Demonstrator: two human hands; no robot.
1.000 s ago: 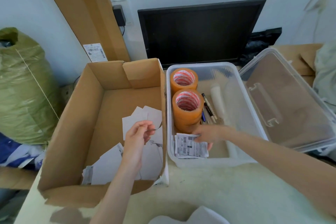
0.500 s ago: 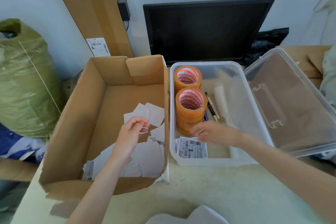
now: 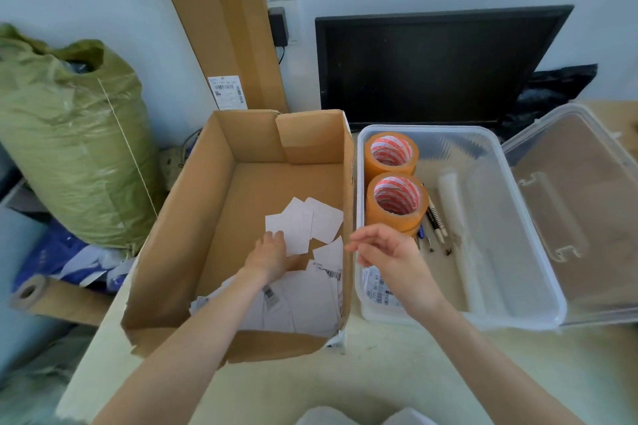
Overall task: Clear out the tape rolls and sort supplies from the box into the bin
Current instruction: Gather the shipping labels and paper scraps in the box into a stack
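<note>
A cardboard box (image 3: 214, 228) is seen open on the pale surface (image 3: 397, 376), with a clear plastic bin (image 3: 518, 217) set just beside it on the right. The bin's lid (image 3: 580, 217) is tilted open to the right.

The left hand (image 3: 271, 254) is lowered into the box, palm down, with its fingers laid fairly straight on a white slip among the loose paper slips (image 3: 303, 226) scattered on the box floor. Nothing is seen to be pinched by it. More printed labels (image 3: 297, 304) are heaped at the near end of the box, partly covered by the forearm.

The right hand (image 3: 390, 252) is held in the air over the near left corner of the bin, close to the box wall. Its fingers are loosely curled and nothing is held in them.

Inside the bin, two stacks of orange tape rolls (image 3: 397, 207) are stood along the left wall, one behind the other. A few pens (image 3: 436, 224) are laid just right of the nearer stack, and a pale tube (image 3: 452, 203) is laid beside them. A barcode label (image 3: 378, 288) is lying flat at the near left corner, partly hidden by the right wrist.

A dark monitor (image 3: 431, 62) is leaned against the wall behind the bin, and a green sack (image 3: 69, 148) is stood to the left of the box.
</note>
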